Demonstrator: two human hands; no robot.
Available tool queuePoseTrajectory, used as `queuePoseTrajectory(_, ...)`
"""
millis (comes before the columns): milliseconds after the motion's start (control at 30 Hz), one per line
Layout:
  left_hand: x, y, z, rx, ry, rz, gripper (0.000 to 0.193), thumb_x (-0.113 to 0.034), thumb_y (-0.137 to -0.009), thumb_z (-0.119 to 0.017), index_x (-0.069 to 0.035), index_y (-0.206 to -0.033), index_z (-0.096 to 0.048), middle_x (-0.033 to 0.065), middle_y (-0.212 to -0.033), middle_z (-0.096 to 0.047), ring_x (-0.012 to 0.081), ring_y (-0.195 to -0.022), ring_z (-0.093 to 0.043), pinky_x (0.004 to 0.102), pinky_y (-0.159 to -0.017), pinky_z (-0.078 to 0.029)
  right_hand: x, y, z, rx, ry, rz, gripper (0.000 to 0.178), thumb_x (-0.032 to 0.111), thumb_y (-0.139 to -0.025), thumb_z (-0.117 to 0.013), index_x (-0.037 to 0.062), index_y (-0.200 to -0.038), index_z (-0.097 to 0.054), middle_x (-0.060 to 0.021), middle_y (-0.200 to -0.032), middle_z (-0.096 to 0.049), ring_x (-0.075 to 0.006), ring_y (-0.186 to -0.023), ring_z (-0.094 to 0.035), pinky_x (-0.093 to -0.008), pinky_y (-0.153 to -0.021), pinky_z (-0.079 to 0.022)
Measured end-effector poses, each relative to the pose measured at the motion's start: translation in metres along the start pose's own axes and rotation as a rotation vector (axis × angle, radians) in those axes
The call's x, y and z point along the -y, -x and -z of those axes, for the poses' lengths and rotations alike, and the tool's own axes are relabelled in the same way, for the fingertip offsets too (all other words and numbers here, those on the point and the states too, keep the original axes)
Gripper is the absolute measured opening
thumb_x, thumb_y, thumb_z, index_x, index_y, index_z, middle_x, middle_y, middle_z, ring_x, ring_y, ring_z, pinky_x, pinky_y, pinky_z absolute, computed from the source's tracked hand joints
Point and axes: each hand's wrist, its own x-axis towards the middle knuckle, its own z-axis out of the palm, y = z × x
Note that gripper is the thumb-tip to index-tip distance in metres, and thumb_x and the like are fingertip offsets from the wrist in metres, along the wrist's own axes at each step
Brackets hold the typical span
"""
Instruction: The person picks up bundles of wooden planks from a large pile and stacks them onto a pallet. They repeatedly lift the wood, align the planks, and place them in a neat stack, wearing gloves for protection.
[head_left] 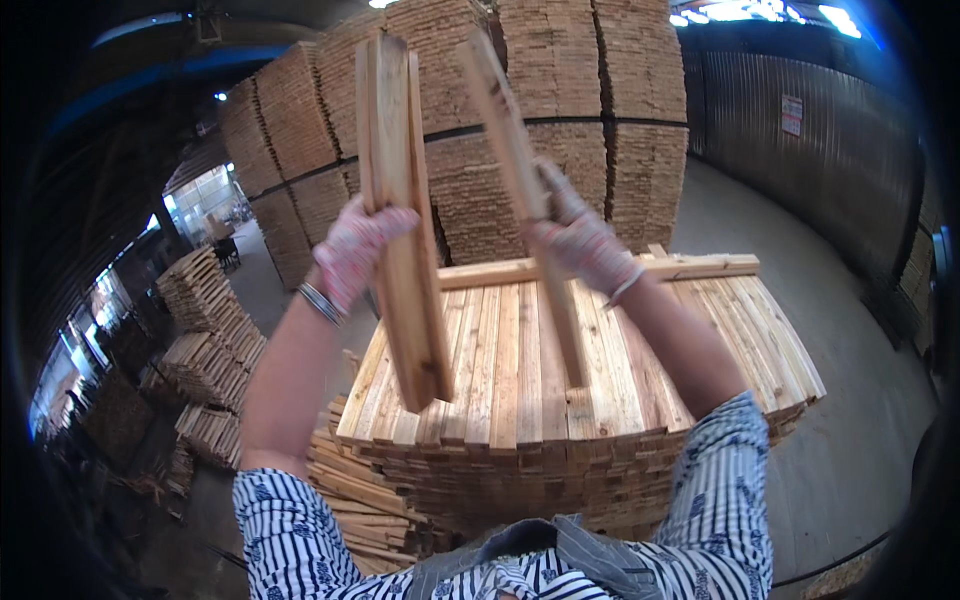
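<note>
My left hand [358,250], in a white and red knit glove, is closed round several wooden planks [396,290] held upright together. To the right, my right hand [583,240], gloved the same way, grips a wooden plank [518,170] that leans with its top toward the left. Both loads are raised over a stack of planks [520,370] laid side by side in a flat top layer. A crosswise wooden strip [700,267] rests on the far part of that layer, behind my hands. The fingers of my right hand are partly blurred.
Tall blocks of stacked lumber [560,70] stand beyond the stack. Loose planks [360,500] lie low at the near left, with smaller wood piles [205,320] farther left. A corrugated metal wall [810,130] runs along the right, past a concrete floor [780,220].
</note>
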Motion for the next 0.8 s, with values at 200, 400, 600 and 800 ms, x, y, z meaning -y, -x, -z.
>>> queuePoseTrajectory(200,-0.019,0.001,-0.008,0.172,-0.760,0.068,0.056,-0.006,-0.079,-0.074,-0.006,-0.133,-0.058,0.0089,-0.105,-0.070,0.0178,-0.092,-0.066,0.0342,-0.084,-0.055,0.008,0.044,0.142,-0.058,0.784,-0.143,0.076,0.006,-0.087,-0.063,0.0204,-0.157,-0.034,-0.0135,-0.110,-0.066,-0.0187,-0.084,-0.064,-0.0299,-0.075,-0.055)
queuePoseTrajectory(400,0.098,-0.013,-0.072,0.529,-1.456,0.100,0.053,-0.002,-0.084,-0.063,-0.011,-0.136,-0.053,0.0164,-0.109,-0.065,0.0297,-0.100,-0.066,0.0386,-0.089,-0.057,-0.023,0.134,0.225,0.217,1.302,-0.384,0.073,0.006,-0.085,-0.065,0.0198,-0.152,-0.040,-0.0230,-0.121,-0.060,-0.0368,-0.116,-0.060,-0.0420,-0.101,-0.049)
queuePoseTrajectory(600,0.172,0.001,-0.099,0.627,-1.353,0.021,0.043,0.002,-0.082,-0.065,-0.007,-0.122,-0.052,0.0191,-0.110,-0.064,0.0370,-0.106,-0.065,0.0442,-0.091,-0.054,-0.045,0.210,0.239,0.326,1.256,-0.688,0.066,0.014,-0.086,-0.063,0.0145,-0.149,-0.042,-0.0240,-0.132,-0.057,-0.0410,-0.121,-0.055,-0.0433,-0.105,-0.045)
queuePoseTrajectory(800,0.131,0.053,-0.098,0.674,-1.405,-0.121,0.058,-0.020,-0.081,-0.076,-0.004,-0.129,-0.049,0.0181,-0.099,-0.065,0.0350,-0.093,-0.067,0.0463,-0.080,-0.056,-0.063,0.203,0.249,0.367,1.166,-0.709,0.074,0.012,-0.081,-0.066,0.0110,-0.151,-0.040,-0.0235,-0.131,-0.058,-0.0413,-0.121,-0.056,-0.0432,-0.105,-0.045)
